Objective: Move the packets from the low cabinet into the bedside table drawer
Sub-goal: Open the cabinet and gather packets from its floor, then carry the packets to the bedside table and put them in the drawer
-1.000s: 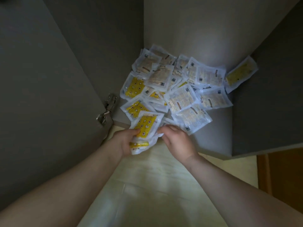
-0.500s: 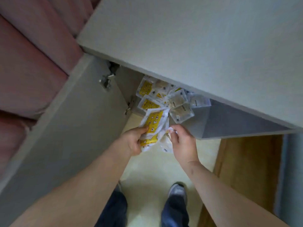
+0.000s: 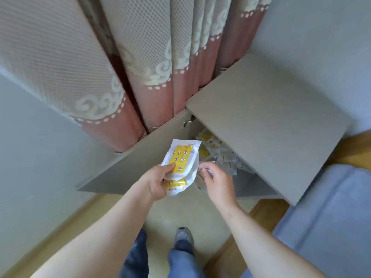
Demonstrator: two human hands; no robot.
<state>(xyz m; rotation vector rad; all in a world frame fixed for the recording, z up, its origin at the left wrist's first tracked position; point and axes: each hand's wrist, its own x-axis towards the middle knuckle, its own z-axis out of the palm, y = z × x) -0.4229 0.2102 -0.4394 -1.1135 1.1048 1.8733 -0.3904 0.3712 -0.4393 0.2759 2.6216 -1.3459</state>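
Left hand (image 3: pixel 154 183) grips packets (image 3: pixel 180 157); right hand (image 3: pixel 218 183) pinches one.

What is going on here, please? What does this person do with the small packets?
A person stands before the low cabinet, whose door is open. The left hand grips a stack of yellow packets, lifted out in front of the cabinet. The right hand pinches the edge of another packet beside the stack. More packets lie inside the cabinet. The bedside table drawer is not in view, so nothing has been put away there yet as far as the picture shows.
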